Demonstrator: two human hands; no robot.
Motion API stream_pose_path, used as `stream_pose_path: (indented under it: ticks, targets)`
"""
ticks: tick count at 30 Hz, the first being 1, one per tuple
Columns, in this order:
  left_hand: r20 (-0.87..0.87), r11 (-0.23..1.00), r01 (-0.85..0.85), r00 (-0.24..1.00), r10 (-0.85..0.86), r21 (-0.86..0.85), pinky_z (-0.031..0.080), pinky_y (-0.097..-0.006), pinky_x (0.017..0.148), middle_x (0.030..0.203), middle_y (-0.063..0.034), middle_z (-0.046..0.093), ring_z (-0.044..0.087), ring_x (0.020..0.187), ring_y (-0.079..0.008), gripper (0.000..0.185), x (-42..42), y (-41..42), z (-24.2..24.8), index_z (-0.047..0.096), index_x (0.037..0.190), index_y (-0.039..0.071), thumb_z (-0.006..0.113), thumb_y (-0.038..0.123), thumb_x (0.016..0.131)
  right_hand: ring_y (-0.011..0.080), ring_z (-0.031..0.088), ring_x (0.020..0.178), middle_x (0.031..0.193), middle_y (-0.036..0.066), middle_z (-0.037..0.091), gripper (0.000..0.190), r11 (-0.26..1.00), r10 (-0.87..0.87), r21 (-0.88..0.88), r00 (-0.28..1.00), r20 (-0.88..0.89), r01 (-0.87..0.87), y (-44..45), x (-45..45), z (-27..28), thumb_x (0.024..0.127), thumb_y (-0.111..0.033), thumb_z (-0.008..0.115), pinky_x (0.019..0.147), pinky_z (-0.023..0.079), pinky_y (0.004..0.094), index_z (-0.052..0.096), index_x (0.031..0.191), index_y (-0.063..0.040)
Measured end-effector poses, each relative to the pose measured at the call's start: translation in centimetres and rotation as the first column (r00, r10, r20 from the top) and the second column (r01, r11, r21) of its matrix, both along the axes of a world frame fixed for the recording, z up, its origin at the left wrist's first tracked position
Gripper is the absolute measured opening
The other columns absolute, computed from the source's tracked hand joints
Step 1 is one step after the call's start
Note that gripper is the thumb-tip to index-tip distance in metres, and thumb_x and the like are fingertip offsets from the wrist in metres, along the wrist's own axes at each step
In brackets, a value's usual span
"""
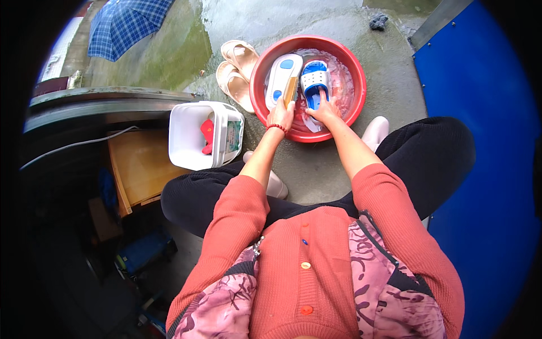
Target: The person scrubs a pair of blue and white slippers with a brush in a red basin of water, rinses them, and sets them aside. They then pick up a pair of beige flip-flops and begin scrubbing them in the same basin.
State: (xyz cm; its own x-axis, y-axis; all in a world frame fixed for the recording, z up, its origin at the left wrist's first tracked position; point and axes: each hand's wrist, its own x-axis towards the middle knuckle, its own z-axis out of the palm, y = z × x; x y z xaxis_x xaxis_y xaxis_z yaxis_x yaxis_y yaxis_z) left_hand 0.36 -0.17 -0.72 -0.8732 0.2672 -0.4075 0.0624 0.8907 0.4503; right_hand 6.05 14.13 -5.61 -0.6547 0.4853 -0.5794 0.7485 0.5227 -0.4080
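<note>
A red plastic basin (360, 91) of water stands on the wet ground in front of me. My left hand (281, 115) grips a wooden-backed scrub brush (290, 90), its bristles facing right. Beside the brush, a slipper (280, 76) rests sole up, white with blue patches, in the left part of the basin. My right hand (325, 109) holds a blue slipper with a perforated white strap (315, 80) by its heel end, fingers over the footbed. This second slipper lies right side up, and its heel is partly hidden by the hand.
Beige sandals (237, 70) touch or nearly touch the basin's left side. A white bucket (190, 140) with a red item (207, 135) inside is near my left knee. A blue panel (474, 169) borders the right. A checked umbrella (127, 25) lies far left.
</note>
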Motion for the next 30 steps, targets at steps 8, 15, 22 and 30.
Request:
stream_pose_path:
  ticks: [8,15,22,30]
  targets:
    - [0.013,1.0,-0.003,1.0,0.002,0.02,0.041,-0.0485,0.086,0.104,-0.0274,0.058,0.054,0.099,-0.0424,0.047,0.6,1.3,-0.2,0.048,0.114,0.004,0.046,0.042,0.085,0.0398,0.043,0.119,0.14,0.024,0.024,0.101,0.998,0.063,-0.03,0.987,0.146,-0.059,-0.4,-0.7,-2.1,0.065,-0.048,0.07,0.095,0.041,0.0462,0.008,0.142,-0.032]
    - [0.007,0.99,-0.096,0.995,0.096,0.099,0.042,-0.0461,0.087,0.105,-0.0267,0.058,0.055,0.101,-0.0411,0.051,-0.2,0.6,-0.7,0.047,0.119,0.008,0.047,0.045,0.084,0.0416,0.032,0.127,0.141,0.03,0.018,0.109,0.968,-0.121,-0.227,0.992,-0.032,0.111,-0.5,-0.3,-2.0,0.057,-0.055,0.069,0.104,0.031,0.0423,0.014,0.144,-0.02]
    - [-0.092,0.948,-0.135,0.982,0.168,0.289,0.042,-0.0441,0.088,0.107,-0.0244,0.059,0.055,0.102,-0.0391,0.048,-1.6,0.1,1.6,0.049,0.122,0.008,0.048,0.04,0.086,0.0236,0.056,0.084,0.112,0.02,0.05,0.071,0.157,-0.676,-0.958,0.733,0.074,0.242,0.1,0.3,0.1,0.071,-0.045,0.057,0.061,0.046,0.0296,0.041,0.126,-0.003]
    - [0.026,0.835,0.197,0.969,-0.244,0.514,0.043,-0.0312,0.085,0.102,-0.0169,0.062,0.058,0.097,-0.0214,0.045,0.2,1.6,2.9,0.052,0.12,0.0,0.053,0.03,0.086,0.0243,0.053,0.092,0.109,0.006,0.054,0.057,-0.529,-0.766,-0.843,0.482,0.426,-0.095,0.0,0.8,3.4,0.075,-0.056,0.039,0.062,0.045,0.0345,0.052,0.115,-0.017]
